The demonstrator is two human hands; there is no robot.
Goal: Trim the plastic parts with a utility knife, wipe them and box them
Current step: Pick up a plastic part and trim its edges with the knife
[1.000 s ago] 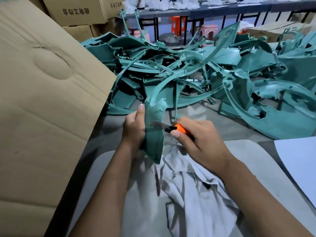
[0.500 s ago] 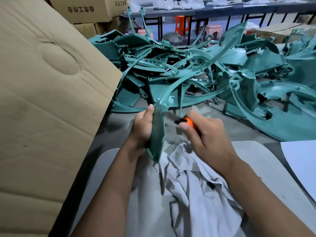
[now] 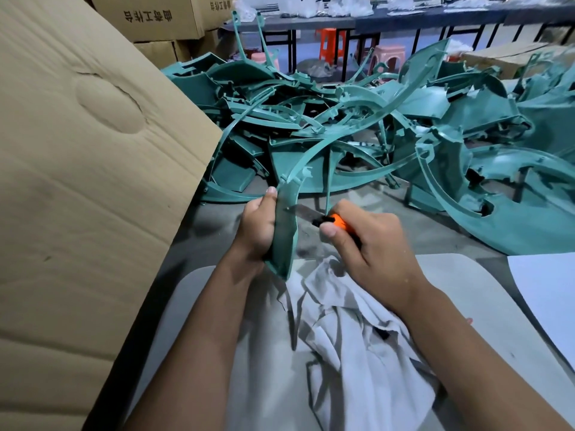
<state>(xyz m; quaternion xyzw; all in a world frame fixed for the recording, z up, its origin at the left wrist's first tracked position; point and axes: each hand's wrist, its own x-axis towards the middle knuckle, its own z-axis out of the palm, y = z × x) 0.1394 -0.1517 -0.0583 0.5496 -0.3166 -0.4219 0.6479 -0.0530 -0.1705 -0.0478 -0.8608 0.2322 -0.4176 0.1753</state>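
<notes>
My left hand (image 3: 256,227) grips the lower end of a long curved teal plastic part (image 3: 284,231), which stands nearly edge-on to me and arcs up and to the right over the pile. My right hand (image 3: 370,244) holds an orange and black utility knife (image 3: 337,222) just right of the part; its blade is blurred and hard to make out. A crumpled grey-white cloth (image 3: 357,343) lies beneath both hands on a pale grey board (image 3: 466,281).
A heap of teal plastic parts (image 3: 357,126) covers the table beyond my hands. A large cardboard box flap (image 3: 87,181) rises at the left. A white sheet (image 3: 547,300) lies at the right edge. Stacked cartons (image 3: 149,17), benches and stools stand at the back.
My left hand has turned the teal part from showing its broad face to nearly edge-on. My right hand has drawn the knife away from the part's edge, slightly to the right.
</notes>
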